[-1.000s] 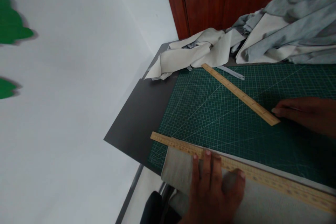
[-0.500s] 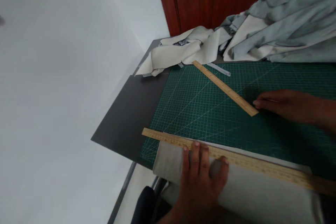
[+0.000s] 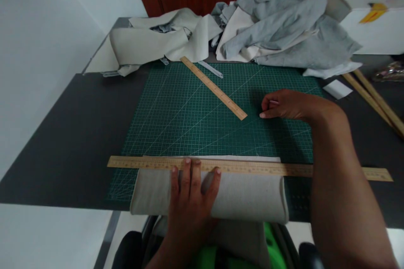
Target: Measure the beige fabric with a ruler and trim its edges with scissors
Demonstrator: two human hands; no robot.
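Note:
My left hand (image 3: pixel 191 197) lies with its fingers spread, the fingertips pressing on a long wooden ruler (image 3: pixel 252 167). That ruler runs left to right across the upper part of a folded beige cloth (image 3: pixel 246 195), near the table's front edge. Over the green cutting mat (image 3: pixel 189 122), my right hand (image 3: pixel 279 105) is curled closed around a thin pinkish stick, mostly hidden by the fingers. A shorter wooden ruler (image 3: pixel 216 90) lies slanted on the mat, its lower end left of my right hand.
Beige fabric (image 3: pixel 145 44) and grey cloth (image 3: pixel 277 21) are heaped behind the mat. A narrow pale strip (image 3: pixel 211 69) lies at the mat's back edge. At the right are a white box (image 3: pixel 375 29), a white card (image 3: pixel 337 89) and wooden sticks (image 3: pixel 375 96).
The view has swung right, bringing the box, card and sticks into sight. My right hand has bent inward at the wrist. My left hand still presses the long ruler.

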